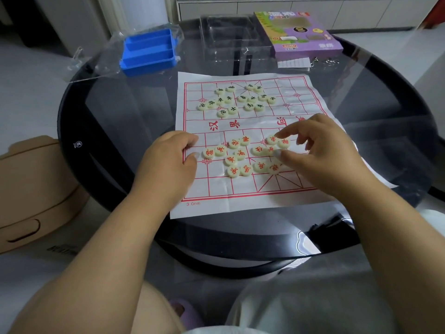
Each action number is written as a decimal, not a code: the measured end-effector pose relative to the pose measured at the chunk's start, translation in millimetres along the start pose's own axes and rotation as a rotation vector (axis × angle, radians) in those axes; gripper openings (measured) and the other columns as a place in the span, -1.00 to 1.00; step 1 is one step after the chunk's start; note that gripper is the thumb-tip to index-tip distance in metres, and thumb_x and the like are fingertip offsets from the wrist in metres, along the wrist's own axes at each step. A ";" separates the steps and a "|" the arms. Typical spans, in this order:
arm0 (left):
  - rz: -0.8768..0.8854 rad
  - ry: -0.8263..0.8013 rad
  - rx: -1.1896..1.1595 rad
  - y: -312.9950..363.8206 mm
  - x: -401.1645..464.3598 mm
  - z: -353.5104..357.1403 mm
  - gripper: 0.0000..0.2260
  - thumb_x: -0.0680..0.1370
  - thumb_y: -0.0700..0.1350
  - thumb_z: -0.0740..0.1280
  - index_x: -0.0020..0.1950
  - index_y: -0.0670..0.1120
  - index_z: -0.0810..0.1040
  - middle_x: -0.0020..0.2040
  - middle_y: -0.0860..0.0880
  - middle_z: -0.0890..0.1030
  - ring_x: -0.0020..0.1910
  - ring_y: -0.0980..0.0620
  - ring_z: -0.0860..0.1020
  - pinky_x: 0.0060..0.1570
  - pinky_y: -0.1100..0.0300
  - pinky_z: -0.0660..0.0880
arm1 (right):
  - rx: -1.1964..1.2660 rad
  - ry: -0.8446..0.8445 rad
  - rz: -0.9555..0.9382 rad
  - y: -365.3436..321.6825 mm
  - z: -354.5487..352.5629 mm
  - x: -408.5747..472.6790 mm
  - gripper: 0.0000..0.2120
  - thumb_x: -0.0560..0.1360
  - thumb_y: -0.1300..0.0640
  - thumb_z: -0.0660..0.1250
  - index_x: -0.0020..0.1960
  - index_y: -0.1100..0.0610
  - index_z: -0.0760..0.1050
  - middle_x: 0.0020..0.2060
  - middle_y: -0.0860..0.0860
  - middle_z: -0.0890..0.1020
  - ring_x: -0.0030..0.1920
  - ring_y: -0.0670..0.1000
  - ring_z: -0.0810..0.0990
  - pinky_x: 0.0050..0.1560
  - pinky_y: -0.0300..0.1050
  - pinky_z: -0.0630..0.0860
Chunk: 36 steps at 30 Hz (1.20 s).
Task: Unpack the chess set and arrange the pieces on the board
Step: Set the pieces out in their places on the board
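Note:
A white paper board (240, 191) with red grid lines lies on the round glass table. Several cream discs with black characters (237, 100) are bunched on its far half. Several cream discs with red characters (237, 155) are bunched on the near half. My left hand (168, 160) rests with curled fingers on the board's left edge, its thumb just beside the leftmost red piece; it holds nothing that I can see. My right hand (313, 148) hovers over the right end of the red group, index fingertip and thumb tip touching pieces there, the other fingers loosely bent.
A blue plastic tray (148, 53) on clear wrapping sits far left on the table. A clear plastic lid (231, 37) and the purple game box (298, 32) stand at the back. A beige stool (31, 189) is left of the table. The table's dark rim (72, 131) curves round the board.

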<state>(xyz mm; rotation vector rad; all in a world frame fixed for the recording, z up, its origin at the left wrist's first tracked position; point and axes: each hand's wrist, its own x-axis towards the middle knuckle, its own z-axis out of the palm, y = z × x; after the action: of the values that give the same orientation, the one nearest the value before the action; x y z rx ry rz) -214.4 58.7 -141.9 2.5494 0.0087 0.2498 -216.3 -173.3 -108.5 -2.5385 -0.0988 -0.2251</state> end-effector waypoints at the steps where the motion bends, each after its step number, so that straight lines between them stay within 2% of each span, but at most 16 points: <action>1: 0.000 0.000 -0.001 -0.5 0.1 0.2 -0.71 0.59 -0.10 0.28 0.32 -0.02 0.47 0.28 0.10 0.47 0.06 0.23 0.34 0.02 0.33 0.30 | -0.003 0.006 0.003 0.1 -0.2 0.1 -0.74 0.42 -0.03 0.43 0.10 -0.06 0.56 -0.12 -0.10 0.41 -0.12 -0.08 0.40 -0.27 -0.33 0.30; 7: -0.005 0.002 -0.008 -1.0 -0.2 0.4 -0.70 0.59 -0.11 0.28 0.33 -0.01 0.47 0.28 0.11 0.47 0.06 0.24 0.34 0.03 0.34 0.30 | 0.000 -0.007 0.015 -1.6 1.8 -1.3 -0.75 0.42 0.00 0.43 0.09 -0.06 0.57 -0.10 -0.09 0.42 -0.12 -0.08 0.40 -0.27 -0.33 0.28; 13: -0.003 0.004 -0.009 -1.2 -0.1 -0.2 -0.70 0.59 -0.12 0.28 0.33 -0.02 0.47 0.28 0.10 0.47 0.05 0.24 0.34 0.03 0.35 0.31 | 0.008 -0.019 0.041 -0.1 1.0 -2.2 -0.74 0.42 0.01 0.43 0.11 -0.03 0.58 -0.18 -0.15 0.38 -0.13 -0.06 0.39 -0.29 -0.34 0.26; 19: 0.000 0.002 -0.010 -1.2 0.0 0.3 -0.69 0.59 -0.12 0.28 0.34 -0.02 0.47 0.29 0.10 0.47 0.05 0.23 0.35 0.01 0.36 0.31 | 0.008 -0.027 0.044 -0.1 0.3 -2.6 -0.74 0.43 0.03 0.43 0.12 -0.01 0.58 -0.10 -0.09 0.42 -0.23 -0.14 0.38 -0.31 -0.35 0.25; 24: 0.001 0.005 -0.026 -2.5 1.6 0.5 -0.71 0.61 -0.15 0.24 0.33 -0.02 0.47 0.29 0.09 0.47 0.06 0.21 0.38 0.02 0.33 0.38 | 0.060 -0.035 0.048 -9.1 3.9 0.1 -0.76 0.44 0.03 0.42 0.11 -0.02 0.58 -0.16 -0.12 0.41 -0.24 -0.16 0.38 -0.31 -0.33 0.27; 27: -0.019 0.006 -0.050 -3.2 3.1 0.9 -0.72 0.63 -0.20 0.15 0.31 -0.04 0.49 0.29 0.07 0.47 0.11 0.13 0.45 -0.01 0.29 0.45 | 0.022 -0.078 -0.075 -33.5 28.2 10.6 -0.74 0.43 -0.05 0.40 0.11 -0.06 0.58 -0.08 -0.11 0.44 -0.12 -0.15 0.42 -0.15 -0.27 0.39; 30: -0.012 0.024 -0.036 -3.3 3.1 0.6 -0.68 0.61 -0.27 0.13 0.30 -0.05 0.51 0.31 0.05 0.48 0.21 0.07 0.44 0.14 0.32 0.33 | -0.073 -0.147 -0.200 -56.8 54.4 22.2 -0.64 0.40 -0.13 0.41 0.17 -0.08 0.56 0.01 -0.05 0.46 0.09 -0.01 0.44 0.09 -0.08 0.41; 33: 0.006 0.027 -0.012 -4.4 3.7 0.3 -0.68 0.59 -0.26 0.19 0.31 -0.05 0.51 0.30 0.05 0.49 0.23 0.07 0.45 0.15 0.34 0.26 | -0.152 -0.198 -0.229 -66.9 66.9 29.3 -0.63 0.39 -0.15 0.42 0.17 -0.08 0.56 0.05 -0.01 0.48 0.16 0.05 0.42 0.10 -0.08 0.34; 36: 0.016 0.031 -0.006 -5.9 3.9 0.8 -0.70 0.59 -0.20 0.26 0.31 -0.05 0.52 0.29 0.05 0.50 0.23 0.06 0.46 0.15 0.32 0.27 | -0.176 -0.194 -0.244 -68.6 67.2 30.4 -0.70 0.43 -0.11 0.40 0.14 -0.07 0.58 0.06 0.01 0.50 0.14 0.06 0.43 0.07 -0.09 0.37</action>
<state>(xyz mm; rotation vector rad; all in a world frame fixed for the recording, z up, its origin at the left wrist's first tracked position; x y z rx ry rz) -210.1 63.4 -145.1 2.5406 -0.0002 0.2951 -185.3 -78.2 -120.1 -2.7159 -0.4851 -0.0832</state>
